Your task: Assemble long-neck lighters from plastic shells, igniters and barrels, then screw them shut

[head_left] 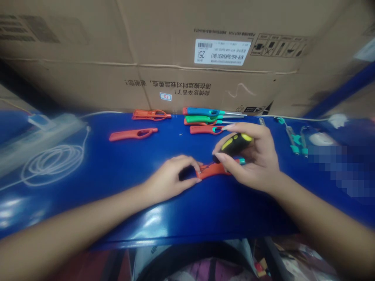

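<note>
My left hand [171, 175] pinches the left end of an orange gas lighter [213, 170] lying on the blue tabletop. Closed around a screwdriver [236, 145] with a black and yellow handle is my right hand [260, 158], just above that lighter. The screwdriver's handle end points up to the right and its lower end is at the lighter; its blade cannot be made out. A teal part shows at the lighter's right end, partly behind my right fingers. Beyond my hands lie a blue lighter [200, 112], a green lighter [199, 119] and a red lighter [202, 129].
Two orange lighter shells, one farther back [150, 114] and one nearer [131, 134], lie at the left. A coiled white cable [52, 164] rests beside a power strip [58, 132]. Small teal-and-clear parts [294, 140] are on the right. A large cardboard box [102, 47] walls off the back.
</note>
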Available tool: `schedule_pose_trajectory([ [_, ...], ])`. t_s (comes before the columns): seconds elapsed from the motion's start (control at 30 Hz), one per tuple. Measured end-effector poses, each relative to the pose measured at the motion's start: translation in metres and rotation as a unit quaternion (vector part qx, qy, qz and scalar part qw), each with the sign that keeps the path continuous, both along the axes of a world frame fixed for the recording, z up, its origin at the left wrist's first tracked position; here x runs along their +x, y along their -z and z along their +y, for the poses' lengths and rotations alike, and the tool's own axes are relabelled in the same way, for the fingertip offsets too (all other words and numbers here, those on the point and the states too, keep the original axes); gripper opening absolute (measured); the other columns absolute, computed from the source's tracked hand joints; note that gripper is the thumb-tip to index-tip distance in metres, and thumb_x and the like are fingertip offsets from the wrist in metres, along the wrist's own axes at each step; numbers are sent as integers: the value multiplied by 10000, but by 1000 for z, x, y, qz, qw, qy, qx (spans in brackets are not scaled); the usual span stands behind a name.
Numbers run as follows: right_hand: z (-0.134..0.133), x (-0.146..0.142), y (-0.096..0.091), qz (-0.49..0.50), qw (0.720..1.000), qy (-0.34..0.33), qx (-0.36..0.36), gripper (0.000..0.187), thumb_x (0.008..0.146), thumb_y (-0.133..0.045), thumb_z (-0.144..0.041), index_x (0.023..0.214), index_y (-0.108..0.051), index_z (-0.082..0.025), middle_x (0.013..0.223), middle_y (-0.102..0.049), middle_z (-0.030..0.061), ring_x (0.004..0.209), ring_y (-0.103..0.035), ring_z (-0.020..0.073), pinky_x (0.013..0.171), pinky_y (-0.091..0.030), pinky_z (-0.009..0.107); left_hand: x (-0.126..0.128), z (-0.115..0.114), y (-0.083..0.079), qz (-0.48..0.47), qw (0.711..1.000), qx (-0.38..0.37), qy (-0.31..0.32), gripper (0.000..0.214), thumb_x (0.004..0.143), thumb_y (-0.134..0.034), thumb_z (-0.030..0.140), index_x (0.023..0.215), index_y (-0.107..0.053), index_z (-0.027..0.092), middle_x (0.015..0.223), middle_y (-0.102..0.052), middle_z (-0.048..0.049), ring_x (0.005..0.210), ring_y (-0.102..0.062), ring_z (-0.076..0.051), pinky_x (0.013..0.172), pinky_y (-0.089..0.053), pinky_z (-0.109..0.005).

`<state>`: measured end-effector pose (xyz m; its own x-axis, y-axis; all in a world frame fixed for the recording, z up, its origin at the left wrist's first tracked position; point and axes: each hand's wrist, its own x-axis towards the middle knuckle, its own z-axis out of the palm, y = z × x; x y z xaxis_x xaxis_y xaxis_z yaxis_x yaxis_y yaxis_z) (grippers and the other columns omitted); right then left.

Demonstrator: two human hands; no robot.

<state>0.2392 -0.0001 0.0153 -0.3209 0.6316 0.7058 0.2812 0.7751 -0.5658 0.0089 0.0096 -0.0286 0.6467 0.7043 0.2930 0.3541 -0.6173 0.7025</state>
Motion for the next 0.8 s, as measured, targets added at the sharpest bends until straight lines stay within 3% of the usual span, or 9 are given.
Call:
schedule_pose_trajectory([
  [0.17, 0, -1, 2, -6, 1000, -18, -1, 581, 830, -733, -105, 1331, -506, -292, 1039, -659, 31, 823, -709, 173, 648, -633, 289, -1, -1, 1, -1, 1000, 1, 2, 113, 896, -715, 223, 989, -651, 221, 1054, -723, 16, 1028, -660, -157, 938, -474, -293],
  [0.33, -2, 0, -4, -28, 997, -20, -71, 546, 902, -662, -162, 1395, -456, -275, 1105, -678, 54, 898, -708, 179, 694, -617, 271, 1, -1, 1, -4, 1000, -12, -12, 218, 864, -747, 234, 1042, -625, 210, 1065, -713, 3, 1027, -675, -167, 952, -496, -307],
  [0.43, -2, 0, -11, -48, 995, -35, -77, 561, 933, -602, -159, 1450, -405, -251, 1195, -674, 85, 989, -697, 194, 763, -613, 286, 3, -1, 2, -10, 999, -27, -17, 363, 830, -783, 262, 1131, -587, 208, 1126, -706, -24, 1060, -679, -189, 965, -515, -328],
  [0.57, 4, -2, -19, -137, 991, 1, 4, 526, 910, -640, -181, 1406, -479, -255, 1268, -663, 84, 911, -705, 180, 775, -602, 291, 9, -1, 1, 0, 999, -29, -13, 412, 829, -776, 237, 1182, -566, 208, 1157, -708, -50, 1069, -683, -215, 957, -530, -357],
  [0.67, 9, -2, -30, -214, 967, 75, 114, 342, 882, -713, -286, 1205, -625, -219, 1127, -731, 60, 844, -717, 191, 741, -588, 288, 20, 1, -5, 45, 999, -9, -12, 362, 815, -761, 191, 1138, -597, 195, 1055, -721, -59, 978, -689, -241, 879, -547, -379],
  [0.73, 13, 0, -39, -256, 954, 101, 119, 286, 931, -647, -318, 1187, -643, -191, 1102, -741, 76, 931, -719, 224, 773, -582, 311, 30, 4, -9, 67, 998, -3, 2, 343, 793, -757, 166, 1107, -620, 181, 1001, -713, -63, 924, -680, -242, 834, -550, -373],
  [0.8, 15, 2, -48, -293, 951, 66, 71, 325, 998, -486, -230, 1297, -605, -180, 1202, -708, 103, 1061, -690, 227, 839, -572, 328, 39, 8, -12, 71, 997, -5, 17, 347, 767, -752, 144, 1095, -641, 166, 997, -704, -68, 896, -671, -231, 815, -549, -354],
])
